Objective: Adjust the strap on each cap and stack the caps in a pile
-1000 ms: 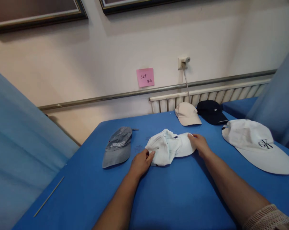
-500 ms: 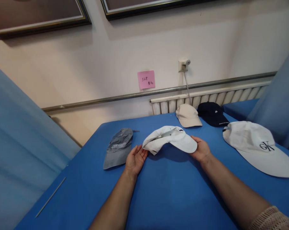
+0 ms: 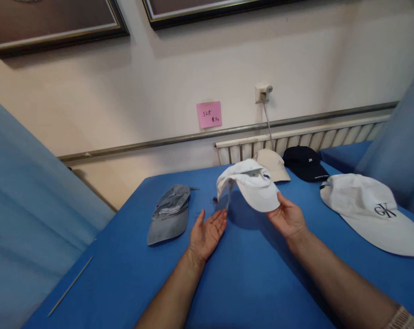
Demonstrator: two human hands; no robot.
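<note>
A white baseball cap (image 3: 251, 183) with a small dark logo hangs above the blue surface, its brim pointing right and toward me. My right hand (image 3: 287, 217) grips the brim's right edge between thumb and fingers. Below the cap's back, my left hand (image 3: 209, 233) is palm up with fingers stretched out and holds nothing; its fingertips are close to the cap's hanging strap, and I cannot tell if they touch it. To the left of that hand lies a grey cap (image 3: 169, 214) with white lettering.
On the blue-covered table (image 3: 124, 265) a beige cap (image 3: 273, 165) and a navy cap (image 3: 305, 163) sit at the back. A larger white cap (image 3: 371, 210) lies right. A thin stick (image 3: 70, 287) is at left. Blue curtains (image 3: 32, 205) hang on both sides; a radiator (image 3: 330, 135) stands behind.
The white cap has been raised and its back end swung up and rightward, out of my left hand. My left hand has opened and shifted slightly right; my right hand keeps the brim.
</note>
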